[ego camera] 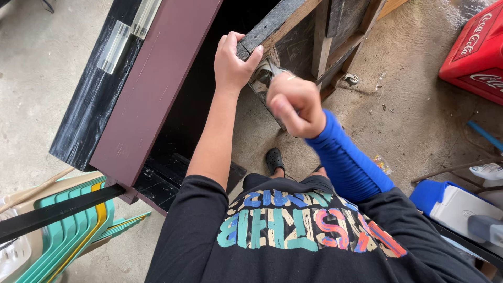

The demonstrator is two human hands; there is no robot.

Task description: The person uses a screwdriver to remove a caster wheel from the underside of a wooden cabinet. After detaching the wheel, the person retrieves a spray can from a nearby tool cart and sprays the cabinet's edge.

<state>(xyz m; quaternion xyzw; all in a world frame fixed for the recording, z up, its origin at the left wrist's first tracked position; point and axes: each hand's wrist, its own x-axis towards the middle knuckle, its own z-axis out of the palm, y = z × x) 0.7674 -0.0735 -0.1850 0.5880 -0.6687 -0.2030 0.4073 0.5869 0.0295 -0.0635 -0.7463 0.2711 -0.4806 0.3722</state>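
Black shirt (pixel 293 236) nearest; left hand (pixel 234 62) grips board edge (pixel 272 23); right hand (pixel 296 105) fisted.

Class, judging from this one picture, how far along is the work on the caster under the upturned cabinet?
Done: one caster sits on the far corner. In hand: left hand steadies the board edge; right hand works blurred at the near caster. What is left cannot be told.

Bare concrete floor (pixel 419 115), stacked plastic chairs (pixel 68 230), red crate (pixel 474 47), daylight.
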